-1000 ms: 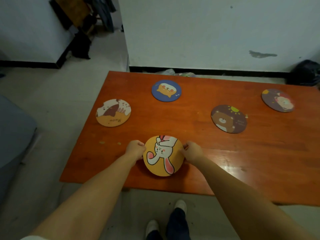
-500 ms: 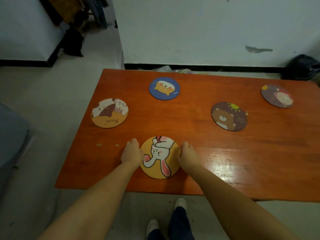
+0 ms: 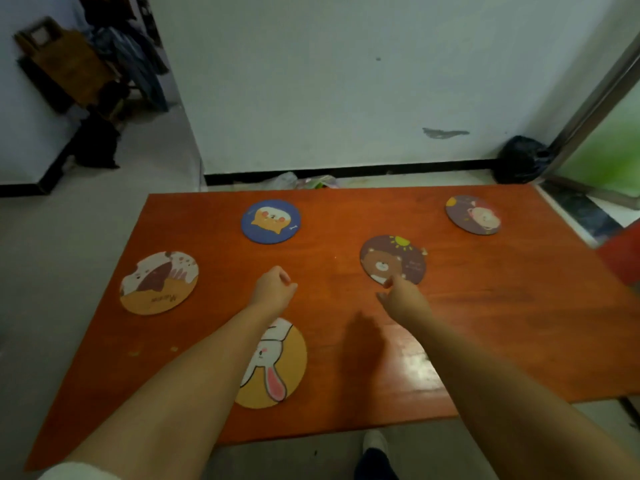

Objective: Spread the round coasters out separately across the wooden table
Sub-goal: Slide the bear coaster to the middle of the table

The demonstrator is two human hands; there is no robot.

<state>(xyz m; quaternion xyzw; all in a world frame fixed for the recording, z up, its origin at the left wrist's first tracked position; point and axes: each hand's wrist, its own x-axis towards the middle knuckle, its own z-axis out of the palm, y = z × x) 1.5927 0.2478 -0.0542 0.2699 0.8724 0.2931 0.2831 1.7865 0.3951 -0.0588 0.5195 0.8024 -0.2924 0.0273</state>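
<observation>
Several round coasters lie apart on the wooden table [image 3: 485, 323]. The yellow rabbit coaster [image 3: 280, 365] rests near the front edge, partly under my left forearm. A cat coaster [image 3: 159, 282] sits at the left, a blue dog coaster [image 3: 271, 221] at the back, a brown bear coaster [image 3: 393, 259] in the middle and a purple coaster [image 3: 472, 214] at the back right. My left hand [image 3: 273, 289] hovers as a loose fist over bare wood, holding nothing. My right hand [image 3: 403, 299] reaches to the bear coaster's near edge, one fingertip touching it.
A white wall with a black skirting stands just behind the table. A black bag [image 3: 521, 164] lies on the floor at the back right beside a glass door frame. Plastic bags [image 3: 301, 180] lie behind the table's far edge. My shoe [image 3: 375, 441] shows below the front edge.
Both hands have let go of the rabbit coaster and moved forward. The left is now over the table's middle, the right at the bear coaster. The camera has tilted up.
</observation>
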